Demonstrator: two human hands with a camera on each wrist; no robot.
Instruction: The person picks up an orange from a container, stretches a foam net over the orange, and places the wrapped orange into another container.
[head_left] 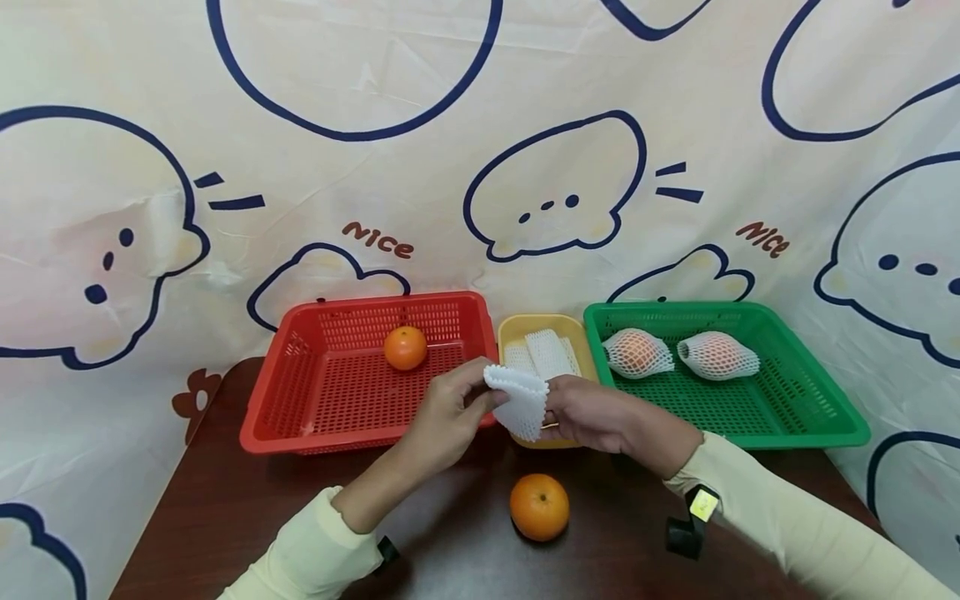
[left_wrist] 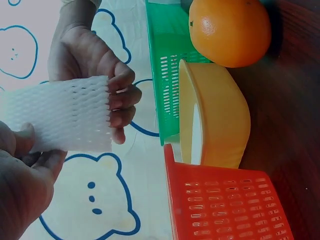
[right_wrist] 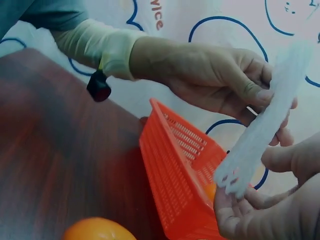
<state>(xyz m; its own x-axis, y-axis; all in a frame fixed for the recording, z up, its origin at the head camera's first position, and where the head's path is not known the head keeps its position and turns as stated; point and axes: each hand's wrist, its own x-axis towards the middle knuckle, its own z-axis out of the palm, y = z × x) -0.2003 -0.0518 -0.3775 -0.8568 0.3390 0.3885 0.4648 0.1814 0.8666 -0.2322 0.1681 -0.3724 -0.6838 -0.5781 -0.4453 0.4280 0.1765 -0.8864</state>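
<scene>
A white foam net sleeve (head_left: 521, 404) is held up between both hands above the front of the yellow basket (head_left: 551, 444). My left hand (head_left: 448, 412) pinches it by one side, thumb against the mesh in the left wrist view. At its other end, my right hand (head_left: 592, 412) holds the sleeve's edge with curled fingers (left_wrist: 122, 100). The sleeve looks flattened in the right wrist view (right_wrist: 265, 122). On the dark table below the hands lies a bare orange (head_left: 540, 508). More white sleeves (head_left: 550, 354) are stacked in the yellow basket.
To the left stands a red basket (head_left: 330, 437) with one bare orange (head_left: 406, 347). A green basket (head_left: 780, 437) on the right contains two fruits in foam nets, one at its left (head_left: 637, 353) and another beside it (head_left: 717, 356). A printed curtain (head_left: 420, 183) hangs behind.
</scene>
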